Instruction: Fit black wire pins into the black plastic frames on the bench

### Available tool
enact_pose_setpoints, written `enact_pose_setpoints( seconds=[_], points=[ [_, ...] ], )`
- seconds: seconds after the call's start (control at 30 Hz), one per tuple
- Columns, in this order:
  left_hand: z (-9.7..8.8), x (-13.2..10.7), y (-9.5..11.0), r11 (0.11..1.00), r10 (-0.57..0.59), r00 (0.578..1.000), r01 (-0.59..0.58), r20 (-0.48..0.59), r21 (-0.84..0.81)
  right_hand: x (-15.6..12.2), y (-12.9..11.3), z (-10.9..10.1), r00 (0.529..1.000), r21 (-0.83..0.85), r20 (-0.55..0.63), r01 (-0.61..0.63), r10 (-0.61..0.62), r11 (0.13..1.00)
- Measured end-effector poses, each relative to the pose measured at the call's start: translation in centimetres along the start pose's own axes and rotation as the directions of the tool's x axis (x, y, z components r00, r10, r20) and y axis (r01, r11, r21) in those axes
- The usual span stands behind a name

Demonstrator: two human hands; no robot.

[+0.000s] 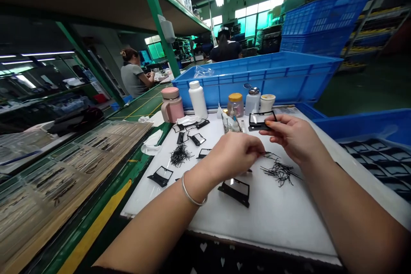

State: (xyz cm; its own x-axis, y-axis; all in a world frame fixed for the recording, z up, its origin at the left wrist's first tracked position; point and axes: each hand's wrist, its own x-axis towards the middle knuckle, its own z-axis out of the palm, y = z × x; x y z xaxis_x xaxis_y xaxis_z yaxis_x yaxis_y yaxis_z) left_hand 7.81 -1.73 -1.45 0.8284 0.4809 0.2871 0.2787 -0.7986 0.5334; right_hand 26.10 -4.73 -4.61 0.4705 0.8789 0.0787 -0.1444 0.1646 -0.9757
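Note:
My right hand point(290, 135) is closed on a black plastic frame with a clear window point(261, 120), raised above the white work surface point(276, 227). My left hand point(239, 154), a bangle at its wrist, is in a pinch; a thin black strip point(272, 154) shows at its fingertips. Just below my hands lies a loose pile of thin black strips point(281, 174). A second strip pile point(180, 155) is farther left. One similar frame point(236, 191) rests under my left forearm, another point(161, 175) sits at the left, and several more lie behind.
A pink mug point(172, 107), a white bottle point(198, 100), a yellow-lidded jar point(236, 105) and a pump bottle point(252, 102) line the back before a blue crate point(263, 81). Clear compartment trays point(67, 171) stand left. Black frames fill a blue bin point(382, 130) at right. Two people sit beyond.

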Motion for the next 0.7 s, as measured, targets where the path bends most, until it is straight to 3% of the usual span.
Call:
enact_pose_setpoints(
  seconds=[0.1, 0.17, 0.3, 0.37, 0.43, 0.53, 0.7],
  points=[
    [-1.1, -0.9, -0.7, 0.967, -0.058, 0.986, 0.016, -0.159, -0.252, -0.4, 0.1, 0.7, 0.998, -0.023, 0.053, -0.031, 0.032, 0.999],
    [-1.2, -1.4, -1.4, 0.896, -0.152, 0.969, 0.052, -0.196, -0.441, -0.7, 0.1, 1.2, 0.995, -0.063, 0.087, -0.053, 0.058, 0.997],
    [-0.8, -2.1, -2.9, 0.607, -0.298, 0.947, 0.092, -0.118, -0.789, -1.2, 0.3, 2.2, 0.983, -0.162, 0.145, -0.091, 0.115, 0.983],
    [-0.6, -2.3, -3.3, 0.494, -0.33, 0.939, 0.079, -0.102, -0.866, -1.4, 0.4, 2.3, 0.979, -0.193, 0.161, -0.092, 0.124, 0.977],
    [-0.5, -2.4, -3.4, 0.434, -0.345, 0.934, 0.069, -0.095, -0.898, -1.4, 0.5, 2.4, 0.978, -0.223, 0.172, -0.074, 0.114, 0.972],
    [-0.1, -2.6, -3.4, 0.468, -0.341, 0.934, 0.068, -0.109, -0.881, -1.5, 0.7, 2.2, 0.98, -0.279, 0.178, -0.039, 0.092, 0.96],
    [0.4, -2.9, -3.9, 0.811, -0.192, 0.947, 0.005, -0.258, -0.584, -1.8, 0.6, 2.1, 0.987, -0.307, 0.151, -0.012, 0.061, 0.952]
  ],
)
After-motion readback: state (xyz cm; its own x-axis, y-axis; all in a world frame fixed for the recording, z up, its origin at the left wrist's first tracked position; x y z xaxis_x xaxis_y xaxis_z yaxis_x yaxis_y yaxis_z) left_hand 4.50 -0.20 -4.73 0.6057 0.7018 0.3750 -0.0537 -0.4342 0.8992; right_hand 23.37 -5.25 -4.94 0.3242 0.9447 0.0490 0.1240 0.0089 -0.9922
